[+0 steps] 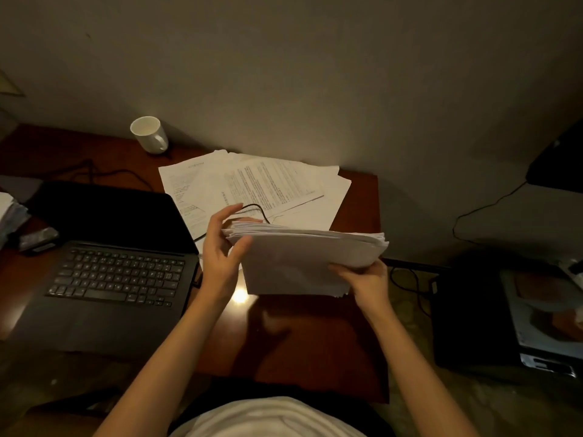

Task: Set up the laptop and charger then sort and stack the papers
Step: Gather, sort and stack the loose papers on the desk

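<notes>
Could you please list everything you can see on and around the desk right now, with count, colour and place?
desk: one, reddish-brown wood, against the wall
laptop: one, black, open, left part of the desk
mug: one, white, back of the desk by the wall
loose papers: several, white with print, spread at the back centre
cable: one, black, lying across the loose papers
paper stack: one, white, held above the desk
dark box: one, black, on the floor to the right
left hand: one, fingers against the stack's left edge
right hand: one, grips the stack's lower right corner
</notes>
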`<state>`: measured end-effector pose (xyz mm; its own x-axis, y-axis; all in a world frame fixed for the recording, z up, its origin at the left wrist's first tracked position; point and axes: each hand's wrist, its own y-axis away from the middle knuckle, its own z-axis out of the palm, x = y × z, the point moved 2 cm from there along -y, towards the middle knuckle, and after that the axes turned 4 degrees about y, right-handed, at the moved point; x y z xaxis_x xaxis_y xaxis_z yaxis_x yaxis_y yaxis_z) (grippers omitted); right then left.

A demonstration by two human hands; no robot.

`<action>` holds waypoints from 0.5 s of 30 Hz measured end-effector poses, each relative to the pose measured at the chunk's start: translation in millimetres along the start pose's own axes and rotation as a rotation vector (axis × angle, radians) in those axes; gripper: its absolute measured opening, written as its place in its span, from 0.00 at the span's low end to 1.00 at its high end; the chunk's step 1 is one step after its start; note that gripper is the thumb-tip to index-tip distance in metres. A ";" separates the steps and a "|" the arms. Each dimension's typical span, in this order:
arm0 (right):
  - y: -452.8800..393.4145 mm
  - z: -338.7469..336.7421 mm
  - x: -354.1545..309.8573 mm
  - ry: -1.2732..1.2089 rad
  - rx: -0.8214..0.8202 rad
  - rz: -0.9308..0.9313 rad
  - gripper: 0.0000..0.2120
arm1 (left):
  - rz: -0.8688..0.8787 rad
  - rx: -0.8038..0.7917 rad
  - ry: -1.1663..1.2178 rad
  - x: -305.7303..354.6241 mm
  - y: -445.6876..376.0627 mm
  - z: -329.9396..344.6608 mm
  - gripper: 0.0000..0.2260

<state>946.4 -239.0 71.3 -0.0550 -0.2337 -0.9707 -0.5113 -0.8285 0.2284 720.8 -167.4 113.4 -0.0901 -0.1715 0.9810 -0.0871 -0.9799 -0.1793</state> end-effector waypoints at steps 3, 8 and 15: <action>1.0 4.0 -1.5 -0.041 0.001 0.013 0.21 | -0.012 0.063 0.016 5.3 -1.0 14.3 0.22; 1.4 3.2 3.6 -0.030 0.003 -0.004 0.26 | -0.055 0.225 -0.004 3.8 -6.0 19.5 0.16; 3.9 13.4 16.8 -0.102 0.030 0.116 0.22 | -0.044 0.192 0.093 13.4 -9.3 21.9 0.15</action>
<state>931.9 -239.3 54.9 -0.2015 -0.2725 -0.9408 -0.5221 -0.7828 0.3385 742.2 -162.9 129.8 -0.1822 -0.1265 0.9751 0.0964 -0.9892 -0.1103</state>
